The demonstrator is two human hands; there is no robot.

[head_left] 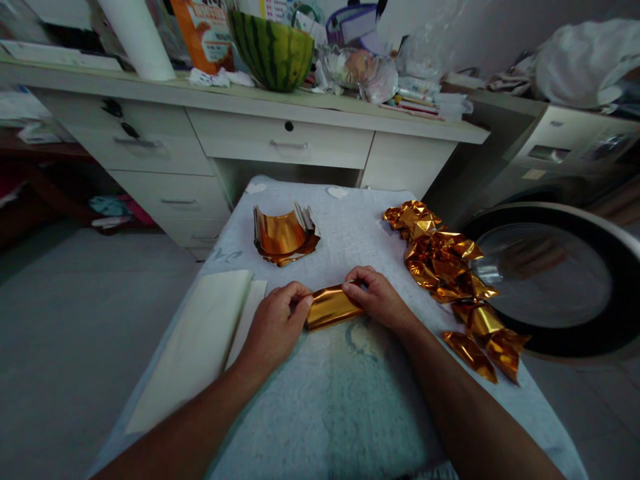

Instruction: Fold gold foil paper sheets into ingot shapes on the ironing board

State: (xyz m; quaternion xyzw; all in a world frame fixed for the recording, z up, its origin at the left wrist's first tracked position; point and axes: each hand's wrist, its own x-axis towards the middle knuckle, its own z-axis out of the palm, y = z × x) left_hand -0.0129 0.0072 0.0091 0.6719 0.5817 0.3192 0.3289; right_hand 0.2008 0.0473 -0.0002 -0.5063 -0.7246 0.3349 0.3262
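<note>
A narrow strip of shiny gold foil point(334, 308) lies across the middle of the cloth-covered table, held at both ends. My left hand point(281, 320) pinches its left end between thumb and fingers. At the right end, my right hand point(376, 295) grips the upper edge, thumb on top. Beyond my hands sits a curved stack of gold foil sheets point(283, 235) with silvery edges. A long heap of crumpled and folded gold foil pieces point(443, 260) runs down the table's right side.
Folded pale paper point(197, 340) lies along the table's left side. Behind stands a white desk point(285, 137) bearing half a watermelon point(275, 53), a paper roll point(137, 37) and bags. A washing machine point(555, 153) with its round door point(550, 273) open is at the right.
</note>
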